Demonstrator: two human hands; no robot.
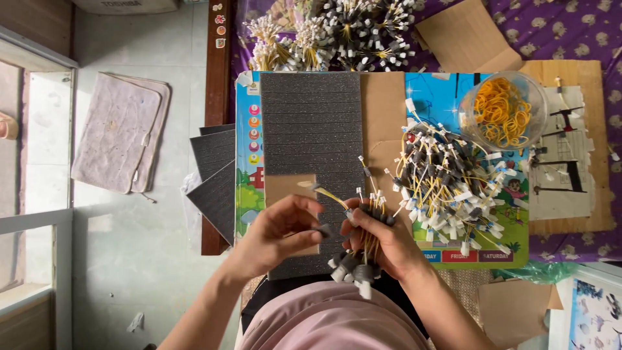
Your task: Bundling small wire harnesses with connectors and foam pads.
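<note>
My right hand (389, 243) grips a bunch of thin yellow wire pieces (363, 256) with grey and white foam ends, held upright over my lap. My left hand (282, 230) pinches a single small grey foam piece (324, 229) on a yellow wire, right beside the bunch. Under both hands lies a dark grey foam sheet (311, 120) cut into strips, on a cardboard-covered board. A loose pile of the same wire pieces (447, 185) lies just right of my right hand.
A clear plastic bowl of yellow rubber bands (502, 110) stands at the back right. More bundled wire pieces (337, 32) are heaped at the far edge. Spare grey foam sheets (217, 172) hang off the left side. A cloth mat (120, 133) lies on the floor.
</note>
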